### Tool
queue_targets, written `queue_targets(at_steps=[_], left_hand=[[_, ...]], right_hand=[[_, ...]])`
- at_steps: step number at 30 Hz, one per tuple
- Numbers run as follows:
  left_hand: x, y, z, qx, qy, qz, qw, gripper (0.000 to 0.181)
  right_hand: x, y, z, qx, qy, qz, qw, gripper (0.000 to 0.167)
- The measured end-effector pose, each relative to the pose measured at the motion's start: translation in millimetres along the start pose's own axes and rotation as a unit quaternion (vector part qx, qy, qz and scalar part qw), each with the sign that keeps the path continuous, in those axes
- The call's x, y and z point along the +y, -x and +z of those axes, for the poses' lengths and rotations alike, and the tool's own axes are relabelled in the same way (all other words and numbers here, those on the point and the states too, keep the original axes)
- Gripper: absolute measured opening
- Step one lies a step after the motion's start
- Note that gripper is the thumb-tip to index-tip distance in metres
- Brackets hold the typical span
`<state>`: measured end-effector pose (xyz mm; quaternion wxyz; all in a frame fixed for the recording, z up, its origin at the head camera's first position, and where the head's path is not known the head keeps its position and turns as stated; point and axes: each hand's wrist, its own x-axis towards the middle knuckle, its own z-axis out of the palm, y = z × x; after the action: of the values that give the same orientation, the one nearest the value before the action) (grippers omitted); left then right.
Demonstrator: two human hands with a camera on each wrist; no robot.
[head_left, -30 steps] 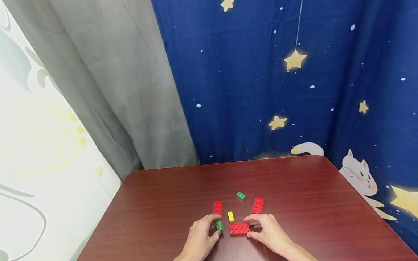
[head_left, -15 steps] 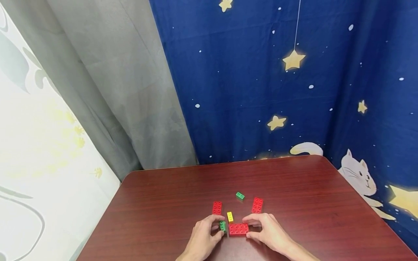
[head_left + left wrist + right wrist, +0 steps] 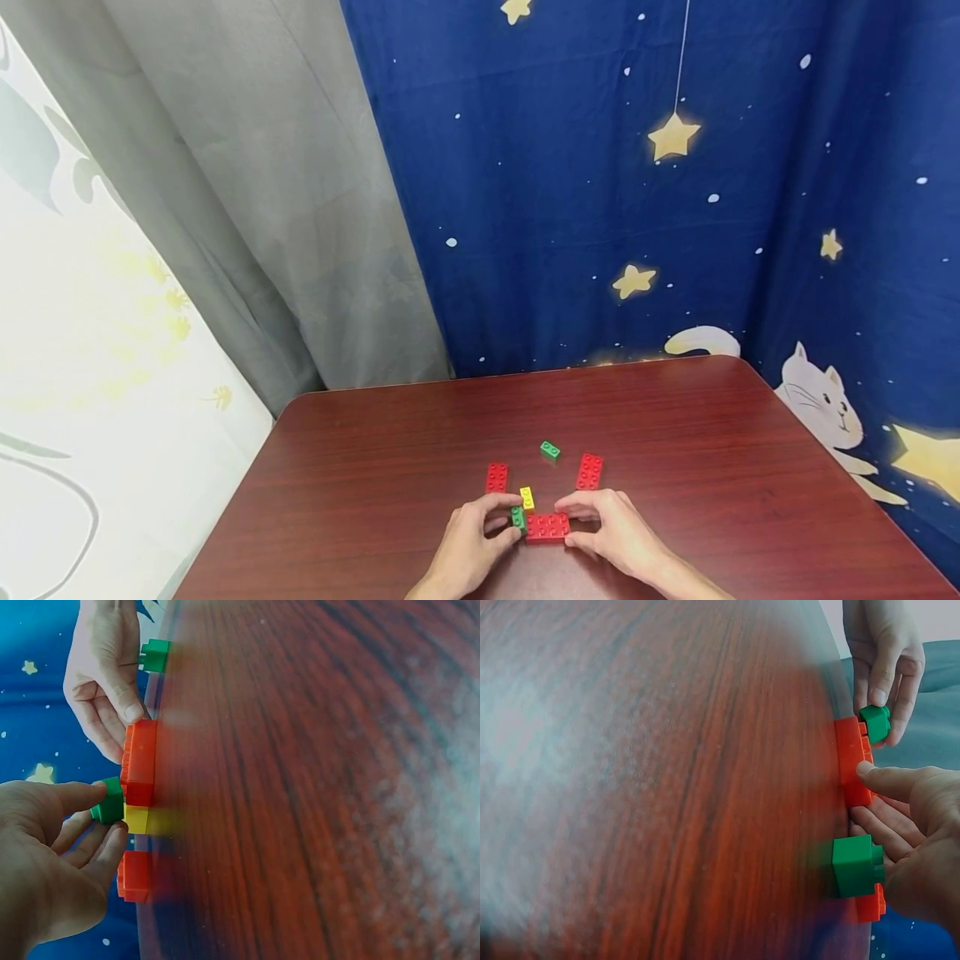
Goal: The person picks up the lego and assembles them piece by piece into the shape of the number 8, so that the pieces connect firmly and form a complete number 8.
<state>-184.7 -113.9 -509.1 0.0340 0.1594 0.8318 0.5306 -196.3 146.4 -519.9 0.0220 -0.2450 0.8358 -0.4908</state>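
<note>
My left hand (image 3: 468, 537) pinches a small green toy building brick (image 3: 518, 517) between thumb and fingers. That brick is at the left end of a larger red brick (image 3: 547, 527), slightly raised off the table in the left wrist view. My right hand (image 3: 618, 533) holds the red brick by its right end, thumb on the near side and fingers on the far side; the brick lies studs up on the table. Just beyond the two bricks is a yellow brick (image 3: 527, 498). In the right wrist view another green brick (image 3: 853, 866) stands beside my right palm.
Two more red bricks lie farther back, one at the left (image 3: 497, 477) and one at the right (image 3: 589, 472). Between and behind them is a small green brick (image 3: 550, 450). The dark red wooden table (image 3: 360, 467) ends at grey and blue curtains.
My left hand has moved right with the green brick, closing the gap to the red brick's left end. My right hand has kept its hold on the red brick, nearly still.
</note>
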Motion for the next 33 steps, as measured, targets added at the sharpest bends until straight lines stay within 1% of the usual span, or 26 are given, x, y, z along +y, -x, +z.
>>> queue_targets(at_steps=[4,9,13,18,22,28,33], left_hand=[[-0.7,-0.9,0.7,-0.004,0.021,0.004,0.9998,0.036],[-2.8,-1.8,4.2,-0.003,0.047,0.018,0.9987,0.036],[-4.9,-3.0,6.2,-0.004,0.054,0.023,0.9983,0.034],[-7.2,-3.5,6.3,-0.006,0.065,0.012,0.9978,0.033],[-8.4,-3.8,6.0,-0.011,0.083,0.002,0.9965,0.032],[-9.0,-5.0,6.4,-0.022,0.103,0.009,0.9944,0.032],[-9.8,-6.0,6.0,-0.026,0.112,0.013,0.9932,0.033]], right_hand=[[0.6,-1.3,0.6,-0.002,0.000,0.009,1.0000,0.035],[2.0,-0.5,-0.4,-0.003,-0.007,0.009,0.9999,0.035],[3.3,-0.3,-1.7,-0.007,-0.014,0.010,0.9998,0.035],[4.4,-0.8,-2.7,-0.013,-0.024,0.012,0.9996,0.035],[5.2,-0.4,-2.5,-0.013,-0.028,0.014,0.9994,0.034],[6.7,0.3,-1.4,-0.009,-0.023,0.011,0.9996,0.034],[7.6,-1.3,-1.4,-0.007,-0.030,0.007,0.9995,0.034]])
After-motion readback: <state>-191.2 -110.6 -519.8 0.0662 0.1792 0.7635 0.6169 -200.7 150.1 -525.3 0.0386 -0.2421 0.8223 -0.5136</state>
